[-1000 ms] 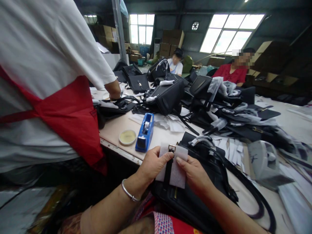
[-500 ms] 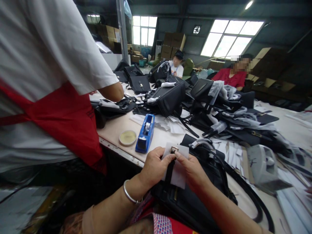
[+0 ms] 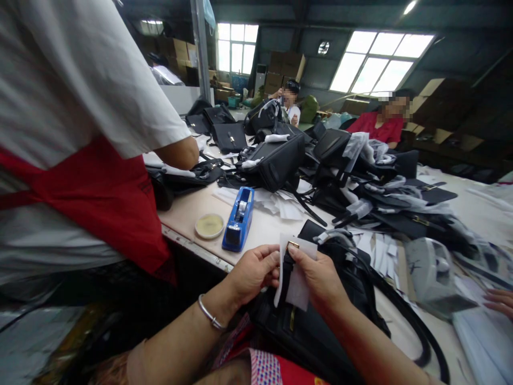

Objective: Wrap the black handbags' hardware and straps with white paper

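Observation:
My right hand (image 3: 324, 277) is closed on a black strap (image 3: 286, 272) and the white sheet (image 3: 300, 291) behind it. Its thumb presses just below the strap's gold buckle (image 3: 294, 244). At the sheet's left edge, my left hand (image 3: 253, 274) has its thumb and fingers pinched together on that edge. Beneath both hands a black handbag (image 3: 320, 342) rests across my lap and the table edge, and a gold piece (image 3: 292, 319) shows on its front. The fingers of my right hand behind the sheet are hidden.
On the table (image 3: 184, 211) stand a blue tape dispenser (image 3: 239, 219), a round dish (image 3: 209, 226) and a grey dispenser (image 3: 433, 275). Black bags (image 3: 276, 160) are heaped behind. A person in white (image 3: 80, 80) stands close on the left. Another person's hand (image 3: 500, 300) reaches in at right.
My left thumb has come off the buckle and moved left to the sheet's edge. My right thumb now lies by the buckle. Another person's hand at the right edge shows more.

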Tool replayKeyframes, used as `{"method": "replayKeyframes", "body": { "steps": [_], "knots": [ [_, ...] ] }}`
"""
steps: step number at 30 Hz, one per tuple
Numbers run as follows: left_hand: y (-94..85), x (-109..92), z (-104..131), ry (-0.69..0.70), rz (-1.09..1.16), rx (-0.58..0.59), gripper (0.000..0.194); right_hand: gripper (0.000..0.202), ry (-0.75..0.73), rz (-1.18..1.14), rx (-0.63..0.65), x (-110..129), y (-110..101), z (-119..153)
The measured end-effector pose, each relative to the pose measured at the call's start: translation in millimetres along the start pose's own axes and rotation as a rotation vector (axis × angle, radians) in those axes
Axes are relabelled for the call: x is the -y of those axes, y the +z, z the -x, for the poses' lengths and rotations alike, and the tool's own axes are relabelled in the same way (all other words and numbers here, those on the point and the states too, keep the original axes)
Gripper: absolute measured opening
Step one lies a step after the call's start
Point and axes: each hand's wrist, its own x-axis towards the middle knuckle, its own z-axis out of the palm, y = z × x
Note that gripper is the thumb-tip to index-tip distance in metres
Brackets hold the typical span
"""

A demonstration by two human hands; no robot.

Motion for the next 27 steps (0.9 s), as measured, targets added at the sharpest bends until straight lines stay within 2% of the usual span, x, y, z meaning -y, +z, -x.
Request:
{"method": "replayKeyframes", "body": {
  "steps": [2, 6, 10, 12, 16, 17, 19, 22, 24, 27],
  "knots": [
    [1.2, 1.4, -2.2, 0.035, -0.152, 0.001, 0.049, 0.04, -0.015, 0.02, -0.028, -2.2, 1.8, 1.4],
    [8.8, -5.4, -1.1, 0.214, -0.426, 0.016, 0.036, 0.041, -0.1, 0.138, -0.077, -4.7, 1.6, 1.2],
    [14.6, -7.0, -0.5, 0.191, -0.508, 0.054, 0.038, 0.038, -0.106, 0.33, -0.054, -3.7, -7.6, 1.3],
    [15.2, -2.5, -1.7, 0.192, -0.542, 0.012, 0.038, 0.032, -0.125, 0.375, 0.08, -0.7, -17.0, 2.4],
    [13.2, 7.0, -3.1, 0.128, -0.613, -0.053, 0.037, 0.04, -0.109, 0.276, 0.505, 11.6, -42.2, 5.0],
    [12.7, 7.8, -2.6, 0.104, -0.642, -0.056, 0.039, 0.041, -0.089, 0.266, 0.577, 15.1, -48.4, 4.8],
    [12.3, 7.2, -0.8, 0.084, -0.718, -0.052, 0.041, 0.032, -0.078, 0.305, 0.641, 20.2, -58.3, 2.8],
    [14.9, 3.1, 2.6, 0.136, -0.843, -0.056, 0.037, 0.016, -0.173, 0.439, 0.6, 21.3, -64.6, -3.1],
    [18.8, 1.4, 4.4, 0.162, -0.914, -0.055, 0.034, 0.015, -0.215, 0.484, 0.559, 18.1, -63.7, -7.1],
    [25.0, 3.8, 6.1, 0.227, -0.978, -0.032, 0.026, 0.018, -0.181, 0.434, 0.52, 11.2, -58.8, -10.5]
  ]
}}
